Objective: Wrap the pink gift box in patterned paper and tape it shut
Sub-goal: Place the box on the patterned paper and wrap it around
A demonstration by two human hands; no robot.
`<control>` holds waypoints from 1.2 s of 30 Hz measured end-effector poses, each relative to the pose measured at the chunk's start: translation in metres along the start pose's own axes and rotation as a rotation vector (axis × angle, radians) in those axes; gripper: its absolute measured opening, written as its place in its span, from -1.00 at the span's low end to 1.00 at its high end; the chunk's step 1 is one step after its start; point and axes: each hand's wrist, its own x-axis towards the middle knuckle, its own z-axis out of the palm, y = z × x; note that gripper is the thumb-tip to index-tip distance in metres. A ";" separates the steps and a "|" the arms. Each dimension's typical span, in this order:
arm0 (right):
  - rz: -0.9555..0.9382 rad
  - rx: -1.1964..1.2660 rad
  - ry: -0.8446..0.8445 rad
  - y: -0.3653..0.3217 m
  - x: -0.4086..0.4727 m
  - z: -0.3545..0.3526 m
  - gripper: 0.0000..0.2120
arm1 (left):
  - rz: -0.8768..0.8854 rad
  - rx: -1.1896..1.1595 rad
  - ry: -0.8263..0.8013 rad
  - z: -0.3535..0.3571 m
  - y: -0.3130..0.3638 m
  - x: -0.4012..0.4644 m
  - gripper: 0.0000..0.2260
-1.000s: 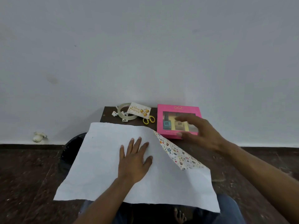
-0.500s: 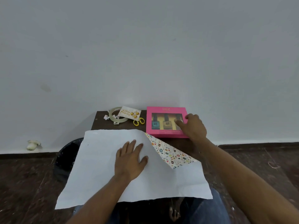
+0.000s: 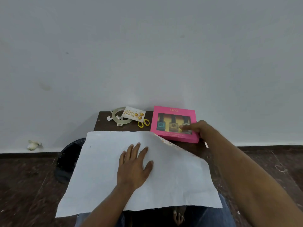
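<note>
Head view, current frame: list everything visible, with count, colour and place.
gift box: 1, pink, table's far right
nail polish bottles: 3, behind the box window
wrapping paper: 1 sheet, white side up, patterned edge near the box
tape roll: 1, clear, table's far left
birthday card: 1, white and gold, on the tape roll
scissors: 1, yellow handles, left of the box
table: 1, dark brown, against the wall
left hand: flat on the paper
right hand: grips the box's right end

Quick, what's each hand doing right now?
Left hand: open, flat on the paper.
Right hand: gripping the pink box by its near right corner.
</note>
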 end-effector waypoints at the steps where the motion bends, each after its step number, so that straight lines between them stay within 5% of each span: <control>1: 0.014 0.032 -0.026 -0.001 -0.008 -0.001 -0.43 | -0.001 0.005 -0.004 -0.001 0.000 0.000 -0.23; 3: 0.034 0.037 -0.055 -0.003 -0.013 -0.004 -0.75 | -0.006 0.021 -0.007 -0.002 0.001 0.000 -0.22; 10: 0.065 0.116 -0.075 -0.017 -0.018 -0.005 -0.54 | -0.035 0.002 -0.037 -0.007 0.003 0.000 -0.30; 14: -0.084 0.267 0.067 -0.034 -0.028 -0.013 -0.64 | -0.058 -0.042 -0.044 -0.018 0.005 0.010 -0.48; 20: -0.461 -0.190 0.412 -0.083 -0.079 -0.045 -0.64 | -0.247 -0.289 -0.037 -0.047 0.018 0.034 -0.62; 23: -0.697 -0.476 0.597 -0.111 -0.129 -0.045 -0.63 | -0.297 -0.692 0.045 -0.064 0.034 0.038 -0.64; 26: -0.892 -0.787 0.755 -0.114 -0.166 -0.019 -0.75 | -0.210 -1.353 0.139 -0.100 0.060 0.032 -0.75; 29: -1.154 -0.948 0.876 -0.090 -0.173 0.029 -0.65 | -0.093 -1.758 0.102 -0.132 0.073 0.024 -0.69; 34: -1.492 -0.834 1.034 -0.031 -0.175 0.110 -0.91 | -0.268 -1.988 0.122 -0.137 0.058 0.014 -0.52; 36: -1.487 -0.791 0.906 -0.005 -0.174 0.135 -0.76 | -0.365 -1.977 0.175 -0.126 0.043 0.010 -0.57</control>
